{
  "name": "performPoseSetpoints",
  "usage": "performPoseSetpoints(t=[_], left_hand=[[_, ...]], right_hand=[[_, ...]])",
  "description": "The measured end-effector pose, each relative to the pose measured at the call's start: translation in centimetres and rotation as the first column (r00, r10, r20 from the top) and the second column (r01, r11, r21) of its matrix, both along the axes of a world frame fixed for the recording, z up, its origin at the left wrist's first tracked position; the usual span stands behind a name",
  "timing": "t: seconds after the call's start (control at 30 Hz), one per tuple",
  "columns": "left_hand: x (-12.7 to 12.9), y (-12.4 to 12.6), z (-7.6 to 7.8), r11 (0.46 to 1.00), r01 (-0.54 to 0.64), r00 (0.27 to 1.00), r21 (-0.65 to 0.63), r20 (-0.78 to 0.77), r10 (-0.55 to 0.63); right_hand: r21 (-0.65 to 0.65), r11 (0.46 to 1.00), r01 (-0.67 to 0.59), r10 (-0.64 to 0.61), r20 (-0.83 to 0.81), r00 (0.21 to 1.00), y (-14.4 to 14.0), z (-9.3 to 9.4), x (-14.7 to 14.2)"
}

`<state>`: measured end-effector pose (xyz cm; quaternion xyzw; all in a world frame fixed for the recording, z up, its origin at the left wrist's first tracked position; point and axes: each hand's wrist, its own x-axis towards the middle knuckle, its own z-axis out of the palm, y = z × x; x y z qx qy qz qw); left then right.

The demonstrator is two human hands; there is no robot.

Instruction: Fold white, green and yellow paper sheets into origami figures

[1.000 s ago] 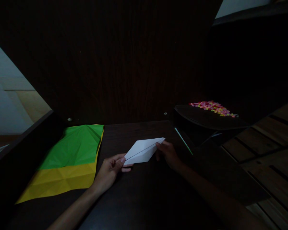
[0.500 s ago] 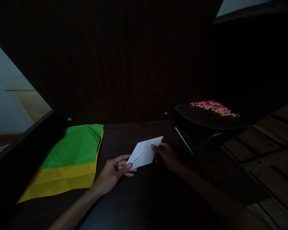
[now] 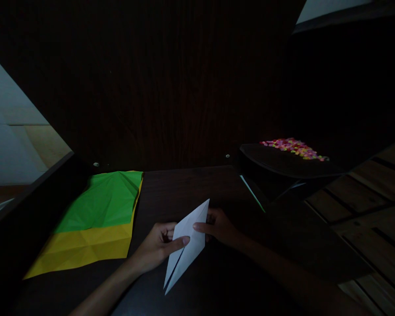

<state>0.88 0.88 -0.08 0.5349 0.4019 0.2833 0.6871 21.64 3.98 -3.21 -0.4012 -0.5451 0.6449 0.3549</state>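
Note:
A white paper folded into a long kite shape (image 3: 189, 245) is held between both my hands above the dark table (image 3: 197, 184). It stands steeply, one tip up near the middle and the other tip down toward me. My left hand (image 3: 158, 245) pinches its left edge with the thumb on the front face. On the right edge, my right hand (image 3: 219, 226) grips with the thumb across the paper.
A creased green sheet (image 3: 102, 199) lies on a yellow sheet (image 3: 82, 248) at the left of the table. A dark raised tray (image 3: 283, 162) at the right carries several small bright beads (image 3: 294, 147). A thin green strip (image 3: 252, 193) lies beside it. Wooden slats are at far right.
The white folded paper has turned from nearly flat and level to steeply upright and come closer to me. Both hands moved with it, down and toward each other.

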Motion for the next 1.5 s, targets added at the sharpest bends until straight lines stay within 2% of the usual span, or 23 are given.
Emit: performPoseSetpoints(t=[0.23, 0.4, 0.5, 0.7, 0.93, 1.13, 1.5], left_hand=[[0.1, -0.1, -0.1, 0.997, 0.026, 0.995, 0.079, -0.103, -0.018], [0.1, 0.2, -0.2, 0.992, -0.109, 0.991, 0.061, -0.070, 0.113], [0.1, 0.4, -0.2, 0.987, -0.146, 0.987, 0.060, -0.051, 0.149], [0.0, 0.4, -0.1, 0.991, -0.109, 0.992, 0.082, -0.058, 0.114], [0.0, 0.0, -0.1, 0.991, -0.076, 0.994, 0.110, -0.066, 0.083], [-0.1, -0.1, -0.2, 0.987, -0.092, 0.990, 0.129, -0.099, 0.105], [0.0, 0.0, -0.3, 0.989, -0.097, 0.991, 0.109, -0.082, 0.106]], right_hand=[[-0.014, 0.999, -0.044, 0.044, 0.008, 0.999, -1.0, 0.0, -0.6], [-0.017, 0.993, -0.116, 0.115, -0.055, 0.992, -1.3, 0.4, -0.8], [0.002, 0.994, -0.109, 0.109, -0.052, 0.993, -1.3, 0.6, -0.8], [0.047, 0.999, -0.005, 0.005, 0.004, 1.000, -0.9, 0.6, -0.6], [0.046, 0.999, -0.025, 0.026, -0.018, 1.000, -0.9, 0.3, -0.6], [0.030, 0.999, -0.030, 0.031, -0.013, 0.999, -0.9, 0.3, -0.6], [0.022, 0.999, -0.040, 0.040, -0.021, 0.999, -0.9, 0.1, -0.6]])
